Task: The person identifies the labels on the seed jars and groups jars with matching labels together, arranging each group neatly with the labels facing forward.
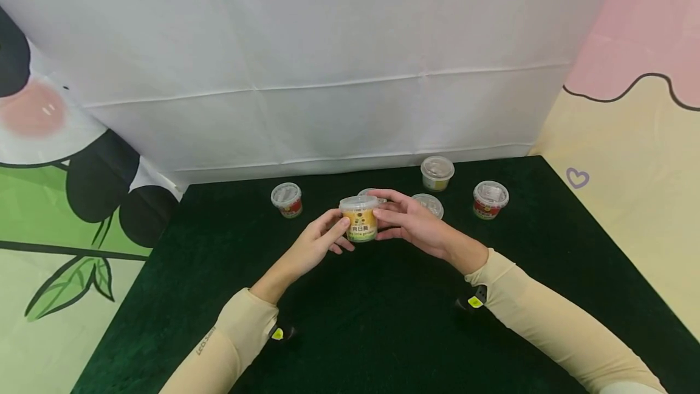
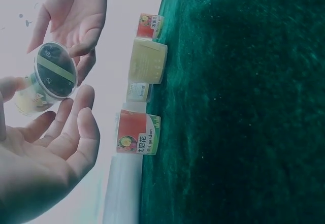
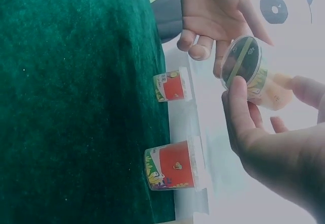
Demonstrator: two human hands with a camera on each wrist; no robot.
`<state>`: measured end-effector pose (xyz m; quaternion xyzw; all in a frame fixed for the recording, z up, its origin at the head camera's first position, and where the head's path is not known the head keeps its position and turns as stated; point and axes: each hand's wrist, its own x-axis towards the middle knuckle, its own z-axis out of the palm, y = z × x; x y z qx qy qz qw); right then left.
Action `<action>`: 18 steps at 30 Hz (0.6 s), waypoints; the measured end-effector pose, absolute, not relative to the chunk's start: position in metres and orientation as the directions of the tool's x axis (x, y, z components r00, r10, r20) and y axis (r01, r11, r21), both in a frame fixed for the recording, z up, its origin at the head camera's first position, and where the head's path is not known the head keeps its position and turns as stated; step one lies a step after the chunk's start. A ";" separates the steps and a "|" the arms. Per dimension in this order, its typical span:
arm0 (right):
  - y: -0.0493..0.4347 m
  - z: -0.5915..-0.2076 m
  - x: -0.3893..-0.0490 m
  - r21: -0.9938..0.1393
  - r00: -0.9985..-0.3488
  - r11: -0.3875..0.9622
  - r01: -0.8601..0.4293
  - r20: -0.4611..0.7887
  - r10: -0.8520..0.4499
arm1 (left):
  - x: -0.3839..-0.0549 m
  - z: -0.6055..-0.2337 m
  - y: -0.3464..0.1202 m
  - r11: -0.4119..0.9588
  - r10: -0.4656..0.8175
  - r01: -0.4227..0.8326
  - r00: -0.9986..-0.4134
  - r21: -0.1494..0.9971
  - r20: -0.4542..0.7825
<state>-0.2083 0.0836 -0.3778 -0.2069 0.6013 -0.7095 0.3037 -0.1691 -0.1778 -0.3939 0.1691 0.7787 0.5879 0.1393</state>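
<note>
A small lidded plastic cup (image 1: pixel 361 224) with a yellow and green label is held upright above the dark green tabletop (image 1: pixel 377 321). My left hand (image 1: pixel 314 247) grips it from the left, thumb on the label's side. From the right, my right hand (image 1: pixel 418 224) holds the same cup with thumb and fingers. Its dark round base (image 2: pixel 57 69), crossed by a pale stripe, shows in the left wrist view. In the right wrist view, fingertips of the right hand (image 3: pixel 274 148) lie at the base's edge.
Behind the hands stand a red-labelled cup (image 1: pixel 287 200) at left, another red-labelled cup (image 1: pixel 490 199) at right and a pale-labelled cup (image 1: pixel 437 173) near the back wall. Two more lidded cups, one with its clear lid (image 1: pixel 429 205) showing, are partly hidden by the right hand. White cloth (image 1: pixel 328 120) rises behind.
</note>
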 end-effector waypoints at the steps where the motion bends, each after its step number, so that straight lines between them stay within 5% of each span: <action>1: 0.084 -0.378 -0.208 -0.978 -0.732 -0.093 0.184 -0.074 -0.677 | -0.169 -0.394 -0.178 0.258 0.429 0.093 -0.903 0.962 -0.028; 18: 0.084 -0.380 -0.207 -0.977 -0.733 -0.074 0.198 -0.098 -0.673 | -0.169 -0.396 -0.180 0.283 0.430 0.106 -0.902 0.953 -0.028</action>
